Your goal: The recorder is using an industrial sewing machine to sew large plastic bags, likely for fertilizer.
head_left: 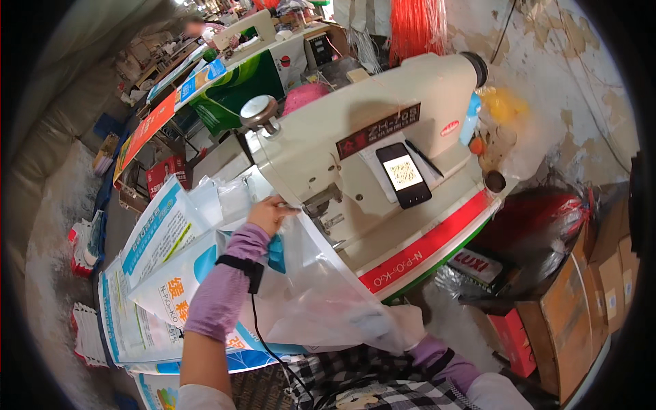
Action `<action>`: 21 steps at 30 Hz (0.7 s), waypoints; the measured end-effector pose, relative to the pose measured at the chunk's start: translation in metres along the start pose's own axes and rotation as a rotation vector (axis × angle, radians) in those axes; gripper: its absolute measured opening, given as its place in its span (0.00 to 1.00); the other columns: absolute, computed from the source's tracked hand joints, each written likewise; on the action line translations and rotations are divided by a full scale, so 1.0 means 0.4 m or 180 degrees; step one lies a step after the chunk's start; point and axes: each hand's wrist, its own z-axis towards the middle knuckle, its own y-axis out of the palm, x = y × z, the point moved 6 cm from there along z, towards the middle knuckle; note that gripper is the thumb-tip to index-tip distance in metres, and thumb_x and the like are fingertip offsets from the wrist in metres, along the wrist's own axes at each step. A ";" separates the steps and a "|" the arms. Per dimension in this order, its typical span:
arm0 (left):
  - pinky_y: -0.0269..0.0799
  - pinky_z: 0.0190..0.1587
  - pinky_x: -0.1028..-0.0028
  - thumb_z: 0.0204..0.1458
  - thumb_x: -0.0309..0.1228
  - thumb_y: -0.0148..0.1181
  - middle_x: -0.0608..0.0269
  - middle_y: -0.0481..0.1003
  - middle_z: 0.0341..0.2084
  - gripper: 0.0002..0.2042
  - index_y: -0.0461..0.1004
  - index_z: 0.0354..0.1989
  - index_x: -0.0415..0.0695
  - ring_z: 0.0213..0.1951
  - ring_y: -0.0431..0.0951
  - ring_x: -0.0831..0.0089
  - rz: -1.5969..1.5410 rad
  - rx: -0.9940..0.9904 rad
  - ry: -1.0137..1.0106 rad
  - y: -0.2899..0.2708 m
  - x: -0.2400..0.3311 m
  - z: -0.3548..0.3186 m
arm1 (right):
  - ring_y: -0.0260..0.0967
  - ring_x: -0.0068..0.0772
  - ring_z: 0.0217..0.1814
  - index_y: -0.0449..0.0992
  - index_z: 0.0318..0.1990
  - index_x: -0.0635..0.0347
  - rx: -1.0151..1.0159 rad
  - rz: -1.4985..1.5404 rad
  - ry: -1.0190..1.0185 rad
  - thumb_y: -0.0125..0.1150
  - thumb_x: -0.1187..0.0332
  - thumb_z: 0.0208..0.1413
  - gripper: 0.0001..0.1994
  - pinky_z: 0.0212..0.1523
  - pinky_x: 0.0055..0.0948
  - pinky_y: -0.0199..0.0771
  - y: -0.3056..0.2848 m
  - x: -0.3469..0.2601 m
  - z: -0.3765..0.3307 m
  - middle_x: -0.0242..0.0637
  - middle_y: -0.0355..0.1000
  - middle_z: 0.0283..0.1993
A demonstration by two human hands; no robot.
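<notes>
A white woven plastic sack, printed in blue and orange elsewhere, spreads from the sewing machine down to my lap. My left hand pinches the sack's upper edge right beside the machine's needle and presser foot. Lower right, my right hand grips the sack's near edge; the film partly covers its fingers. Between the hands the edge runs taut along the machine bed. Both forearms wear purple sleeves, and a black band with a cable circles the left one.
A phone with a lit code rests on the machine, beside a black pen. Cardboard boxes stand at the right. Printed sacks cover a table at the far left, and red strings hang on the back wall.
</notes>
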 end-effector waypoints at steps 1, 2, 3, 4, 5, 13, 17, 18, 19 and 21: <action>0.74 0.35 0.65 0.39 0.20 0.56 0.61 0.76 0.29 0.16 0.80 0.35 0.56 0.30 0.77 0.60 -0.0054 -0.0578 -0.0322 0.010 -0.004 0.009 | 0.72 0.49 0.30 0.74 0.51 0.48 -0.0055 -0.0102 0.0214 0.54 0.63 0.52 0.17 0.31 0.38 0.70 0.083 0.112 -0.047 0.45 0.74 0.30; 0.73 0.34 0.64 0.41 0.21 0.56 0.61 0.76 0.28 0.16 0.81 0.36 0.58 0.29 0.76 0.59 -0.0017 -0.1175 -0.0684 0.008 -0.022 -0.005 | 0.72 0.49 0.30 0.74 0.51 0.48 -0.0055 -0.0045 0.0211 0.54 0.63 0.52 0.17 0.31 0.38 0.70 0.112 0.102 -0.088 0.45 0.74 0.30; 0.73 0.33 0.64 0.43 0.24 0.57 0.61 0.75 0.24 0.17 0.80 0.39 0.61 0.27 0.76 0.60 -0.0286 -0.1224 -0.0432 0.026 -0.017 0.004 | 0.72 0.48 0.30 0.73 0.53 0.47 0.0020 0.0921 0.0733 0.53 0.63 0.52 0.19 0.31 0.36 0.70 0.112 0.106 -0.122 0.45 0.73 0.30; 0.73 0.33 0.64 0.43 0.24 0.57 0.61 0.75 0.24 0.17 0.80 0.39 0.61 0.27 0.76 0.60 -0.0310 -0.1213 -0.0388 0.045 -0.021 0.017 | 0.72 0.47 0.29 0.72 0.55 0.46 0.0109 0.1883 0.1243 0.53 0.64 0.52 0.20 0.31 0.35 0.70 0.105 0.106 -0.154 0.46 0.73 0.30; 0.73 0.32 0.64 0.43 0.25 0.58 0.61 0.75 0.23 0.16 0.80 0.39 0.62 0.27 0.76 0.60 -0.0270 -0.1140 -0.0388 0.015 -0.045 -0.015 | 0.72 0.42 0.29 0.71 0.56 0.46 -0.0382 0.0647 0.0575 0.55 0.64 0.52 0.21 0.33 0.31 0.72 0.028 -0.007 -0.108 0.46 0.73 0.31; 0.64 0.57 0.59 0.50 0.55 0.53 0.52 0.75 0.45 0.28 0.70 0.56 0.52 0.51 0.73 0.54 -0.0694 -0.3273 -0.0402 -0.025 0.282 -0.003 | 0.71 0.37 0.24 0.74 0.50 0.52 0.0248 0.1019 0.0303 0.57 0.65 0.53 0.16 0.27 0.30 0.68 0.028 -0.054 0.164 0.45 0.72 0.26; 0.57 0.61 0.57 0.41 0.54 0.63 0.52 0.77 0.37 0.32 0.70 0.53 0.48 0.45 0.76 0.57 0.0859 -0.4323 -0.0583 -0.210 0.273 -0.118 | 0.72 0.52 0.32 0.66 0.58 0.46 0.0166 -0.0374 0.0362 0.48 0.59 0.58 0.20 0.33 0.48 0.69 0.029 -0.062 0.378 0.51 0.73 0.29; 0.62 0.57 0.59 0.49 0.39 0.57 0.62 0.78 0.28 0.11 0.76 0.39 0.50 0.41 0.78 0.65 0.2115 -0.3445 -0.0687 -0.236 0.165 -0.173 | 0.72 0.53 0.33 0.64 0.59 0.46 0.0246 -0.0278 0.0351 0.48 0.60 0.58 0.21 0.35 0.46 0.70 0.021 -0.087 0.400 0.54 0.72 0.29; 0.63 0.55 0.60 0.49 0.31 0.52 0.67 0.78 0.27 0.06 0.76 0.32 0.53 0.36 0.79 0.71 0.2507 -0.2872 0.0220 -0.311 0.143 -0.196 | 0.72 0.52 0.34 0.66 0.57 0.50 0.0354 0.0119 0.0303 0.49 0.62 0.57 0.20 0.35 0.45 0.71 0.016 -0.089 0.401 0.54 0.72 0.30; 0.72 0.44 0.63 0.43 0.33 0.57 0.63 0.79 0.28 0.12 0.78 0.38 0.56 0.32 0.79 0.68 0.0863 -0.3730 -0.0194 -0.326 0.126 -0.374 | 0.73 0.49 0.35 0.69 0.53 0.58 0.1178 0.1754 -0.0019 0.50 0.67 0.56 0.17 0.37 0.42 0.71 0.049 -0.080 0.396 0.54 0.73 0.32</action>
